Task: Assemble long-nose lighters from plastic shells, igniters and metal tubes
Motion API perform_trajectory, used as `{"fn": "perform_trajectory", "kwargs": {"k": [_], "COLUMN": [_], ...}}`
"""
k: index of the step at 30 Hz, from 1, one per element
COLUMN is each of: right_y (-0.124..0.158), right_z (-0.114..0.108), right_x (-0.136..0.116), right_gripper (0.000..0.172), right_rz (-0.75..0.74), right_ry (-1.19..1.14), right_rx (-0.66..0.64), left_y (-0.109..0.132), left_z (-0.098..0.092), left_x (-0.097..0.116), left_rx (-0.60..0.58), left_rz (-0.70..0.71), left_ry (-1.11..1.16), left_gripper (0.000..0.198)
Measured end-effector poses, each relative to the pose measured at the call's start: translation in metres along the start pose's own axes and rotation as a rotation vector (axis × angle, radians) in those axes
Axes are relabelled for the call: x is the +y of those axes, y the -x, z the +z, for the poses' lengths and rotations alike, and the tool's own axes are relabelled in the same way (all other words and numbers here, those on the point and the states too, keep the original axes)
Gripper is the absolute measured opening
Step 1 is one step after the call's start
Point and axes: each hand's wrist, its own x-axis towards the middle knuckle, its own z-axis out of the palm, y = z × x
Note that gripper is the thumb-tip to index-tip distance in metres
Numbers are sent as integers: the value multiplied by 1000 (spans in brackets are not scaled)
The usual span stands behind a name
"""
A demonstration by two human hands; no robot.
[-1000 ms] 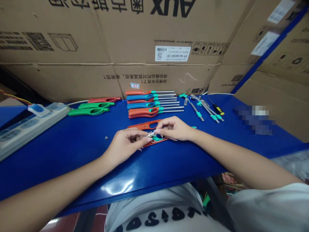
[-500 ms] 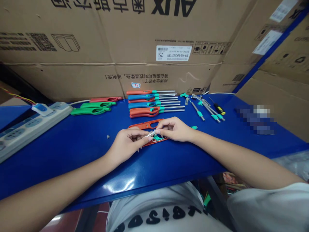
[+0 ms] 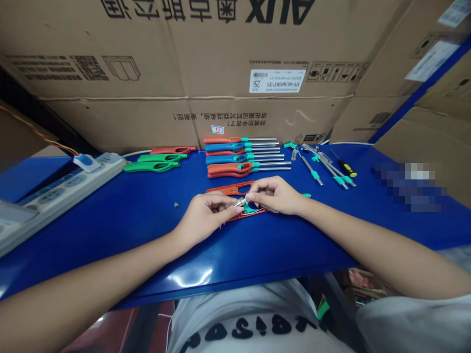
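Note:
My left hand (image 3: 206, 214) is closed around a small clear fuel tank (image 3: 240, 202) of a lighter, thumb and fingers on its sides. The fingertips of my right hand (image 3: 276, 195) pinch at the tank's right end, and what exactly they grip there is too small to tell. Under both hands lie two orange lighter shell halves (image 3: 223, 190), partly covered by my fingers. A green trigger (image 3: 251, 209) and a thin white wire show in the nearer half. A green tip (image 3: 306, 195) pokes out past my right wrist.
Behind my hands lies a row of finished-looking lighters (image 3: 230, 170). Green and red handle shells (image 3: 158, 166) are at the left, near a power strip (image 3: 55, 193). Metal lighter tubes (image 3: 329, 169) and a screwdriver (image 3: 346, 168) lie right. Small screws (image 3: 176, 205) sit left; cardboard (image 3: 165, 78) walls the back.
The whole view has shifted, so everything appears slightly further right. Both hands keep the same hold on the tank, with hardly any movement relative to the shell halves.

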Motion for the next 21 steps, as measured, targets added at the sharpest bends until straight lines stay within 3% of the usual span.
{"fn": "perform_trajectory", "kwargs": {"k": [9, 15, 21], "right_y": [-2, -3, -1], "right_z": [4, 0, 5], "right_x": [4, 0, 0], "right_gripper": [41, 42, 42], "right_rz": [-28, 59, 2], "right_ry": [47, -50, 25], "right_rx": [22, -19, 36], "left_y": [0, -2, 0], "left_z": [2, 1, 3], "left_x": [-2, -2, -2], "left_rx": [41, 39, 39], "left_rz": [-7, -28, -6], "left_ry": [-8, 4, 1], "left_gripper": [26, 28, 25]}}
